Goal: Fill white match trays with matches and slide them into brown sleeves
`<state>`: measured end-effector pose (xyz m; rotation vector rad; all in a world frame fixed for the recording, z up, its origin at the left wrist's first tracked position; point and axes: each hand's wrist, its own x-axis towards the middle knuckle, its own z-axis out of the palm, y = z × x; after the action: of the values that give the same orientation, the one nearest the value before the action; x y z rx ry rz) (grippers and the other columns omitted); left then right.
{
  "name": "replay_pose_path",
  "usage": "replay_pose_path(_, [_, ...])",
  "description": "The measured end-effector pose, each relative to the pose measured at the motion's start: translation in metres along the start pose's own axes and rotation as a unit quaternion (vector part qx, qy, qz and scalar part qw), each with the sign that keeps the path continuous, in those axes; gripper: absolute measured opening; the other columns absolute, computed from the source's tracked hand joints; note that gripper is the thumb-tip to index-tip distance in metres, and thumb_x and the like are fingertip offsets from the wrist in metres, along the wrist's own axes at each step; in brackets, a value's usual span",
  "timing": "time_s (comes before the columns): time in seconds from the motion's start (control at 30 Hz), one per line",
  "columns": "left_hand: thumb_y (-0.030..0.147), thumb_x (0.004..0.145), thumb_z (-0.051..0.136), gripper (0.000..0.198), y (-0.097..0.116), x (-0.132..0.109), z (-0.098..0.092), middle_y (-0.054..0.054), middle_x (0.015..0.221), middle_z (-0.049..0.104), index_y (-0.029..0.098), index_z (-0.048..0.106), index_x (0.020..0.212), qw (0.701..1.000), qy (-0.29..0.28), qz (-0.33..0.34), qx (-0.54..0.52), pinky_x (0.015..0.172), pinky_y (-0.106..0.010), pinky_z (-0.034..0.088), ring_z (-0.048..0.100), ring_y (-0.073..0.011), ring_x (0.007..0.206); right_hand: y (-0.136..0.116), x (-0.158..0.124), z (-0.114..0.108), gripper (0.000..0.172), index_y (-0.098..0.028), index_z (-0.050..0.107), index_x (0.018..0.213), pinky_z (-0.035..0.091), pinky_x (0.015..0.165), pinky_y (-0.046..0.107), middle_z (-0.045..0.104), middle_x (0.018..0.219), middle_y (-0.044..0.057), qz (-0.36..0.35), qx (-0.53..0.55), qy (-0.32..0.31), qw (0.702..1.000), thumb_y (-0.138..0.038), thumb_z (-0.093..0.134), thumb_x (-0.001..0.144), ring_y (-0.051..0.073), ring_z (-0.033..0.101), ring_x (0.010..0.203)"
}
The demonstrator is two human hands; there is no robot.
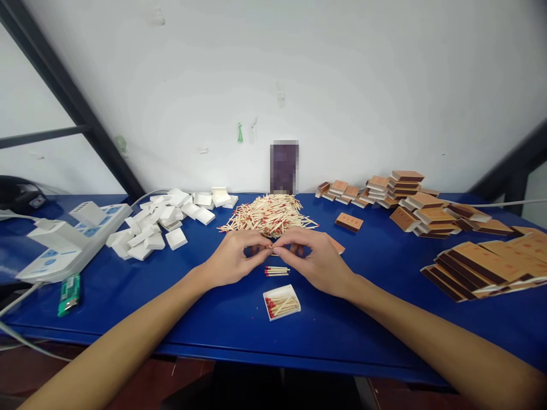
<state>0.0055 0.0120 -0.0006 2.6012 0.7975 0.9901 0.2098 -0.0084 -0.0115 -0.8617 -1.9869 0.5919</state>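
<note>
Together, left hand and right hand pinch matchsticks — match pile just behind.

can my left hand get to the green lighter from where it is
Probably yes. The green lighter lies in the open on the blue table, off to the left of the left hand, with only bare tabletop between them. That hand seems to be pinching matches, though.

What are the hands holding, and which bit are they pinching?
The left hand and right hand together pinch what look like thin red-tipped wooden matchsticks between their fingertips; the fingers hide which part each grips.
</note>
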Motion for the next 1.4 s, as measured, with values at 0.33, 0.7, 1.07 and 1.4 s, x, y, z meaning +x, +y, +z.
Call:
replay_pose_path(0.33, [0.026,0.087,0.059,0.015,-0.018,-0.005,-0.009,0.005,0.054,0.057,0.017,0.07,0.087,0.993,-0.008,-0.052,0.108,0.056,-0.021,0.04,0.049,-0.0081,0.048,0.007,-0.002,-0.002,0.007,-0.019,0.063,0.08,0.04,0.057,0.023,0.061,0.071,-0.003,0.023,-0.097,-0.051,0.994,-0.014,0.058,0.083,0.008,0.051,0.055])
replay_pose_path(0.7, [0.018,0.087,0.05,0.023,-0.028,-0.007,-0.035,-0.001,0.075,0.069,0.019,0.071,0.098,0.968,-0.176,-0.016,0.176,0.06,-0.024,0.041,0.06,-0.0127,0.063,0.014,-0.003,-0.011,0.013,-0.019,0.068,0.082,0.041,0.066,0.024,0.067,0.085,0.002,-0.009,-0.165,-0.141,0.976,-0.011,0.058,0.086,0.013,0.058,0.074])
replay_pose_path(1.07, [0.019,0.091,0.05,0.023,-0.031,-0.009,-0.027,-0.001,0.087,0.073,0.021,0.07,0.104,0.961,-0.193,-0.02,0.198,0.067,-0.027,0.044,0.067,-0.0163,0.074,0.015,-0.003,-0.011,0.01,-0.019,0.069,0.087,0.043,0.066,0.026,0.063,0.087,0.004,0.029,-0.212,-0.126,0.969,-0.018,0.06,0.087,0.016,0.059,0.079])
replay_pose_path(1.4, [0.025,0.091,0.055,0.018,-0.013,-0.005,-0.015,-0.002,0.074,0.063,0.021,0.073,0.091,0.975,-0.184,-0.018,0.121,0.077,-0.031,0.04,0.056,-0.0167,0.077,0.02,-0.002,-0.007,0.014,-0.018,0.069,0.083,0.043,0.069,0.028,0.064,0.083,0.003,0.023,-0.225,-0.125,0.966,-0.013,0.057,0.088,0.016,0.059,0.079])
